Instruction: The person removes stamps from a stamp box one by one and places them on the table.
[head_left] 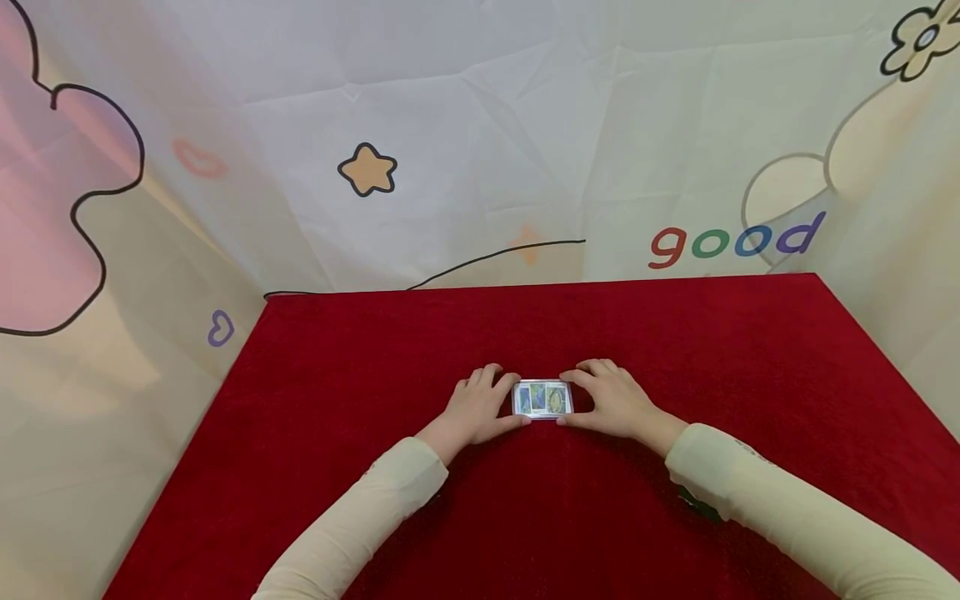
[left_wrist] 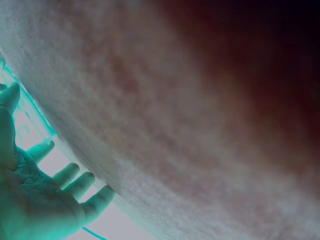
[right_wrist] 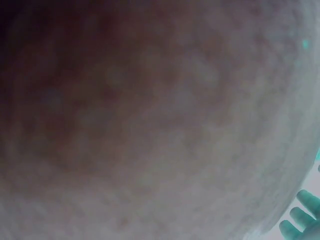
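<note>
One clear case (head_left: 542, 399) sits on the red counter (head_left: 375, 350) in the head view, left hand (head_left: 477, 405) at nine o'clock, right hand (head_left: 611, 401) at three, fingers (head_left: 507, 382) pinching its ends. Left wrist view: fingers spread at eight o'clock. Right wrist view: mostly blur, probably fingertips (right_wrist: 309, 200) at four.

Box (head_left: 542, 399) between the two hands, above or on the table (head_left: 525, 333) (contact unclear): left hand (head_left: 477, 406) at its left end, right hand (head_left: 613, 401) at its right. Each thumb (head_left: 513, 422) at the near edge, each index finger (head_left: 507, 382) at the far corner. Backdrop (head_left: 480, 50) behind the table, bearing a star (head_left: 367, 170) left of centre, the word "good" (head_left: 747, 240) to the right, and a flower (head_left: 927, 37) at upper right.
</note>
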